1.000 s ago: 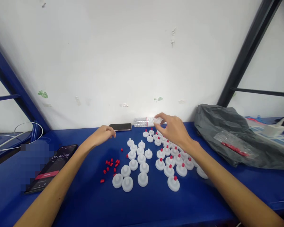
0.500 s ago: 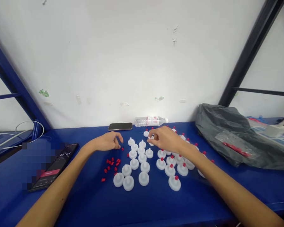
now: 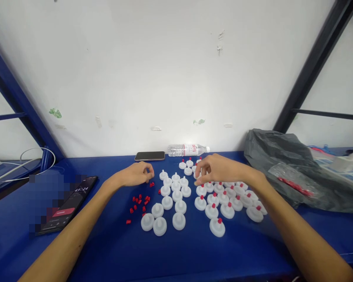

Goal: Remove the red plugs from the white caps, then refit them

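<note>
My left hand (image 3: 138, 174) hovers over the blue table with its fingers curled, thumb and forefinger close together beside small red caps (image 3: 152, 184); whether anything is between them is too small to tell. My right hand (image 3: 213, 169) is bent down above the white round pieces at the right, its fingers curled; its fingertips are near a white piece that it partly covers. Several white pieces with bare nozzles (image 3: 175, 196) stand in the middle. To the right, several white pieces (image 3: 211, 211) carry red caps on top. More loose red caps (image 3: 144, 208) lie left of the middle pieces.
Against the white wall lie a dark phone (image 3: 150, 156) and a clear bottle (image 3: 188, 150). Another phone (image 3: 67, 205) shows a timer at left. A grey plastic bag (image 3: 282, 156) with a clear packet of red pieces (image 3: 294, 184) lies at right. Cables rest at far left.
My right hand has moved right from the piece it was over, uncovering white pieces at the back. My left hand's fingertips have drawn together, close to the red caps.
</note>
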Demonstrator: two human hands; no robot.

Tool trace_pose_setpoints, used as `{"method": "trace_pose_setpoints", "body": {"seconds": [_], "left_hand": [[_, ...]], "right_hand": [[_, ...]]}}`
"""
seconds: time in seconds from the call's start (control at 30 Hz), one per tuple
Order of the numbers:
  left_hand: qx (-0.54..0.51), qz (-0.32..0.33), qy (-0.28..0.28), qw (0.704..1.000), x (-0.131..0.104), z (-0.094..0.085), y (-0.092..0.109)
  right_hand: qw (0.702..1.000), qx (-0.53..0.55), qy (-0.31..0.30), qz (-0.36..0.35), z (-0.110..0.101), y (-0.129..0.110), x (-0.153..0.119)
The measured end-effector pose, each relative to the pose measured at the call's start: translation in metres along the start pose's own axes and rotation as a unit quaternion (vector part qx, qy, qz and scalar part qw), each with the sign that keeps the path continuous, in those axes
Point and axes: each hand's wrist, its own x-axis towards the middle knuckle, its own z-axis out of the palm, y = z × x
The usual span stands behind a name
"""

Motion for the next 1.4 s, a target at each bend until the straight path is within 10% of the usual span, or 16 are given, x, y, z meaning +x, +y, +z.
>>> {"method": "trace_pose_setpoints", "body": {"seconds": [0.2,0.5,1.4], "left_hand": [[0.000,0.057,0.105,0.993,0.001,0.009,0.009],[-0.072,0.109,0.271,0.954,-0.004,0.016,0.031],[-0.147,0.227,0.176,0.947,-0.014,0.030,0.051]], "right_hand": [[0.998,0.010,-0.054,-0.003,0.004,0.009,0.002],[0.980,0.039,0.174,-0.089,0.023,-0.014,0.014],[0.891,-0.153,0.361,-0.229,0.064,-0.026,0.026]]}}
